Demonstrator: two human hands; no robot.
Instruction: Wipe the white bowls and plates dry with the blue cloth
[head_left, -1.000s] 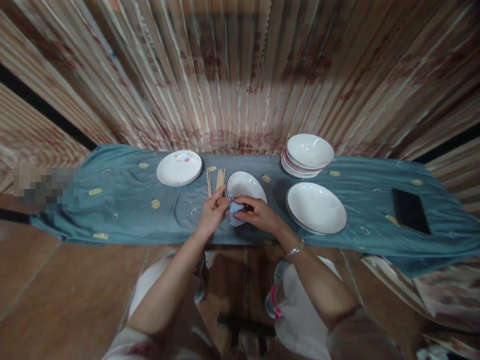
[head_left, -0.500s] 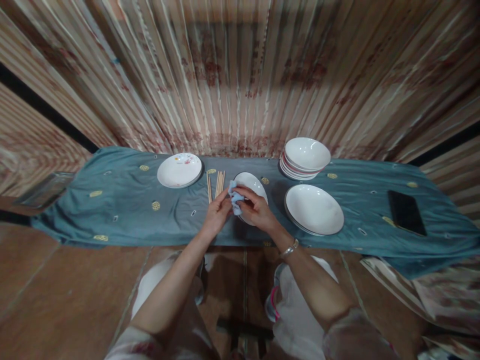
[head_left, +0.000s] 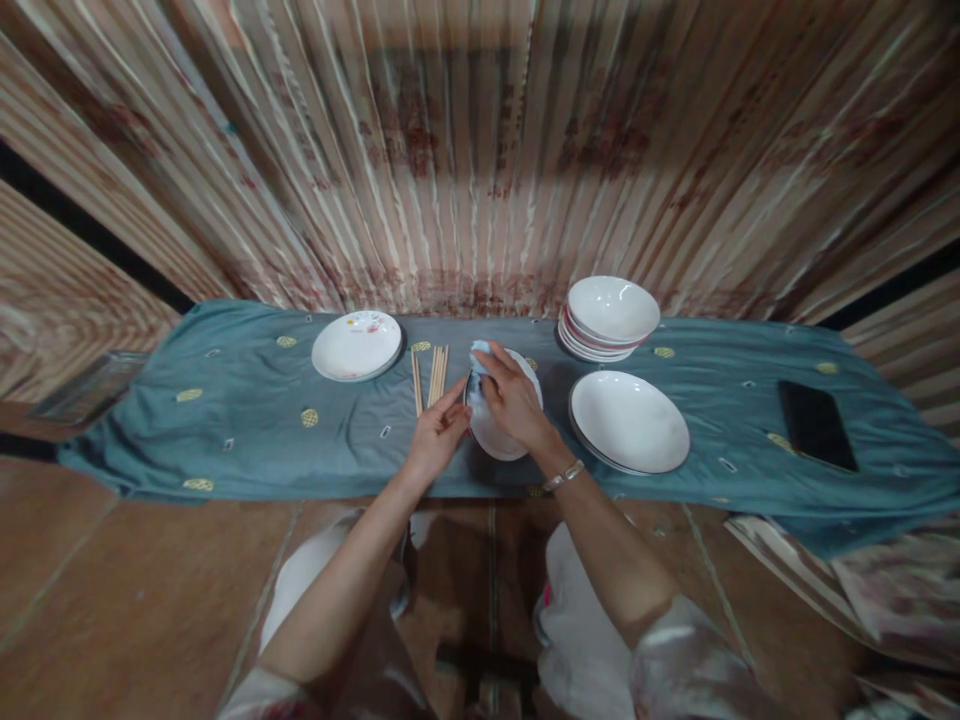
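Note:
A white plate [head_left: 496,440] with a dark rim is in front of me at the middle of the table. My left hand [head_left: 437,437] grips its left edge, thumb and fingers at the rim. In my right hand [head_left: 516,400] is a crumpled light-blue cloth [head_left: 480,350], pressed against the upper left of the plate's rim. My right hand and wrist cover part of the plate. Just left of it lie several wooden chopsticks [head_left: 438,376], with a few more apart from the main bunch.
A patterned stack of plates [head_left: 355,345] stands at the left. On the right are stacked bowls [head_left: 613,310], more white plates [head_left: 628,420] and a dark flat phone-like device [head_left: 817,425]. A teal cloth [head_left: 247,400] covers the table, with a pleated curtain [head_left: 450,150] behind.
Both hands were together on the cloth above the plate. Now my left hand has let go of the cloth and taken the plate's edge, while my right hand has brought the cloth onto the rim.

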